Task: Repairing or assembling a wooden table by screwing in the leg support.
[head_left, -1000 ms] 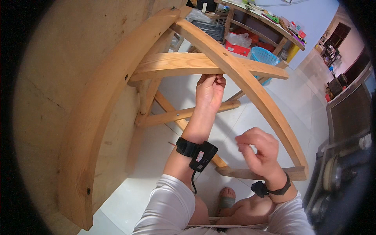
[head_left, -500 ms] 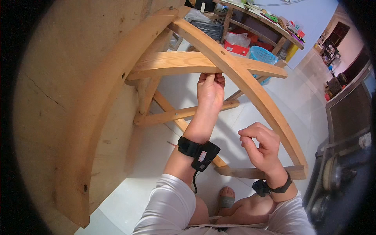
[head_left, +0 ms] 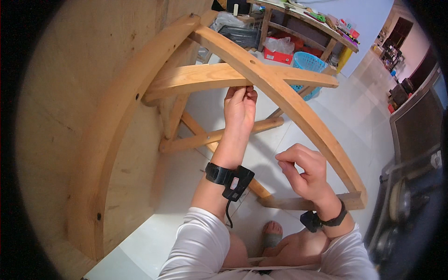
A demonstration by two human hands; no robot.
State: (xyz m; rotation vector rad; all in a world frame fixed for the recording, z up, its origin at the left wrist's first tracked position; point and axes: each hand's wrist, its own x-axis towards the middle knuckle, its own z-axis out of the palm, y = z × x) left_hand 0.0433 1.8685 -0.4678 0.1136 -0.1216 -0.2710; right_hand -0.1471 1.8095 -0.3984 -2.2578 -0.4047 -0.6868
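My left hand (head_left: 240,108) reaches up to the underside of a curved wooden crosspiece (head_left: 200,77). Its fingers are pinched together right under the wood, close to where a second curved wooden bar (head_left: 298,105) crosses; whatever they hold, if anything, is hidden. Lower and to the right, my right hand (head_left: 307,171) hangs in the air with fingers curled and the thumb near the index finger. Nothing shows in it. Both bars belong to a wooden frame, whose thick curved piece (head_left: 109,112) with dark holes runs along the left against a plywood panel (head_left: 133,186).
Thinner wooden struts (head_left: 219,135) cross below my left hand. A short wooden bar (head_left: 303,203) lies beneath my right wrist. Behind the frame stand a blue basket (head_left: 308,63), a red box (head_left: 278,55) and a cluttered workbench (head_left: 303,18). A dark-panelled unit (head_left: 417,126) lines the right.
The view has shifted slightly, so frame and hands appear a little further left. My left hand stays under the crosspiece, and my right hand keeps its curled shape.
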